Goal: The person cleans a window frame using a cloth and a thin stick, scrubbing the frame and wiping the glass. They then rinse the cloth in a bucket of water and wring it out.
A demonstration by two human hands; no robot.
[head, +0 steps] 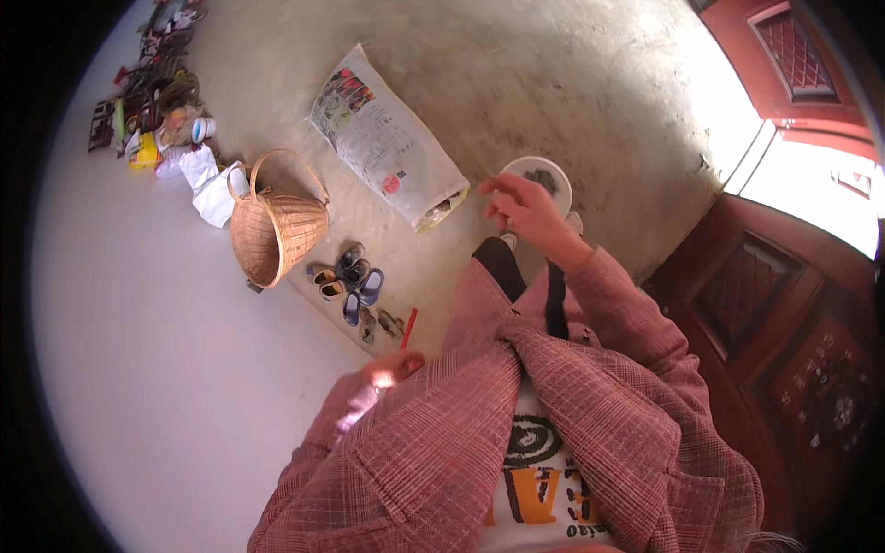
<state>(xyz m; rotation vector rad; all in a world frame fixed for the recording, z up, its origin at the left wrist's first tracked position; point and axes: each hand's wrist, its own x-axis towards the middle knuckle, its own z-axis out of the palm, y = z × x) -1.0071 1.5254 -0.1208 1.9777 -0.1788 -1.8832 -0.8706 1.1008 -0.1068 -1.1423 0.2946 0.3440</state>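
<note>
My left hand (402, 362) is low beside my coat, shut on a thin red stick-like object (409, 327) that points up and away from me. In front of me, my right hand (522, 206) hangs in the air with bent, partly spread fingers, and I see nothing in it. Partly behind that hand is a round white bucket (568, 188) with dark grey material (541, 178) inside, close to my shoes. To the left of the bucket, a large white printed woven sack (394, 138) lies on the floor; its near end shows a yellowish edge.
A wicker basket (301, 225) with a tall handle stands by the left wall (159, 297). Several pairs of shoes (352, 276) sit near it. Farther along are a white bag (207, 183) and mixed clutter (162, 97). Dark red doors (747, 297) stand at right beside a bright doorway.
</note>
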